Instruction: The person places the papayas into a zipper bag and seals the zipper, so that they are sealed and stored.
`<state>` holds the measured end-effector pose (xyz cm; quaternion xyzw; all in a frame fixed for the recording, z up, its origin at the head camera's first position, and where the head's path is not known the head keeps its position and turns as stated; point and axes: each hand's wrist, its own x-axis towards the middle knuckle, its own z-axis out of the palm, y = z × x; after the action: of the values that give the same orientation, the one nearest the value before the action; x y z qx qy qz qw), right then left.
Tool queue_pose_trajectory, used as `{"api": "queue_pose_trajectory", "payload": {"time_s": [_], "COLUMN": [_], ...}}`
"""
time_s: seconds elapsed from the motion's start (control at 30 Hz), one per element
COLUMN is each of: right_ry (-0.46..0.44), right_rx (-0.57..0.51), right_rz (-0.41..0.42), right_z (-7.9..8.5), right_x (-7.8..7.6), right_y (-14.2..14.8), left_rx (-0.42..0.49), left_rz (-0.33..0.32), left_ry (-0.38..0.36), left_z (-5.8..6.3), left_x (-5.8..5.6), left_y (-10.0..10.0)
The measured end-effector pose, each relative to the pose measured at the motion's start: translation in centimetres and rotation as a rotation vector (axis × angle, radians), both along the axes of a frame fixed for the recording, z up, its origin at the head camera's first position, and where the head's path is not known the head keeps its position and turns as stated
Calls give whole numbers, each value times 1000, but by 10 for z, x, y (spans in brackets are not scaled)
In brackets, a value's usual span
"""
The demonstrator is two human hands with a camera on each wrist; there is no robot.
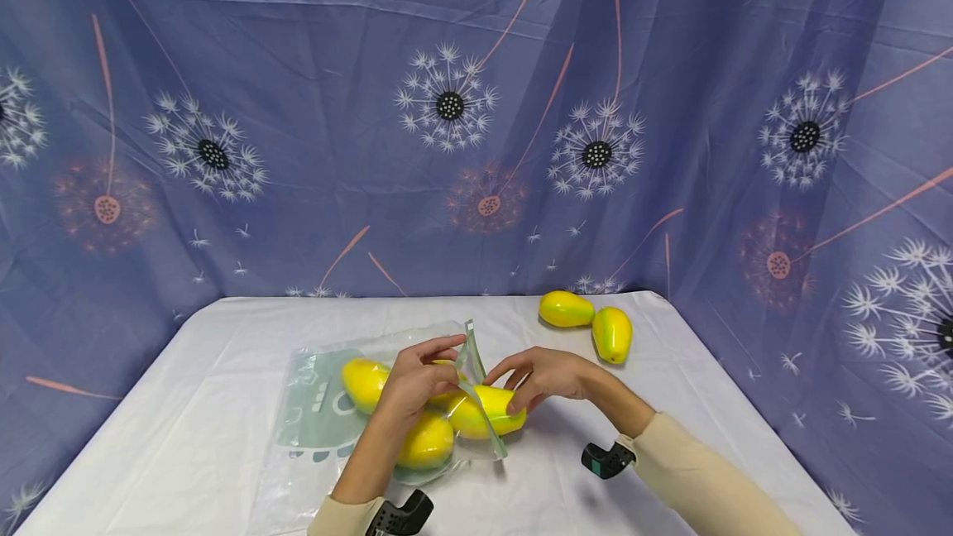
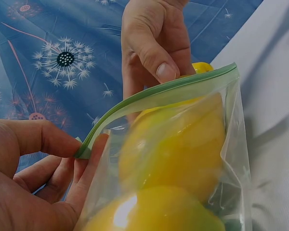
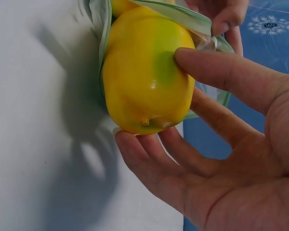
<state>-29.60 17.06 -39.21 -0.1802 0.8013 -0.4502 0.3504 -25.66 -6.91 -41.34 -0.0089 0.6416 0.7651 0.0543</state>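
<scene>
A clear zip bag (image 1: 313,404) with a green zip edge lies on the table, its mouth toward the right. My left hand (image 1: 412,381) pinches the rim of that mouth between thumb and fingers, as the left wrist view shows. Several yellow papayas (image 1: 424,441) are inside the bag. One more papaya (image 3: 147,72), yellow with a green streak, lies partly through the opening with its blunt end sticking out. My right hand (image 1: 554,375) holds this end, thumb on one side and fingertips under the other. The bag's film covers its far part.
Two loose papayas (image 1: 566,309) lie close together at the back right of the white-covered table (image 1: 633,470). A blue curtain (image 1: 335,106) printed with dandelions hangs behind and along the sides. Both wrists carry a black device (image 1: 608,460).
</scene>
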Motion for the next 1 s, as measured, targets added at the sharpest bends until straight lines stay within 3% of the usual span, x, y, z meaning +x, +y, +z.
{"api": "queue_pose_trajectory", "payload": {"time_s": [1.0], "right_ry": [40], "right_rx": [-38], "right_rz": [-82], "right_z": [-17], "right_x": [6], "right_y": [-2], "left_rx": [-10], "left_rz": [8], "left_ry": [6], "left_z": [2], "left_x": [1], "left_y": [0]}}
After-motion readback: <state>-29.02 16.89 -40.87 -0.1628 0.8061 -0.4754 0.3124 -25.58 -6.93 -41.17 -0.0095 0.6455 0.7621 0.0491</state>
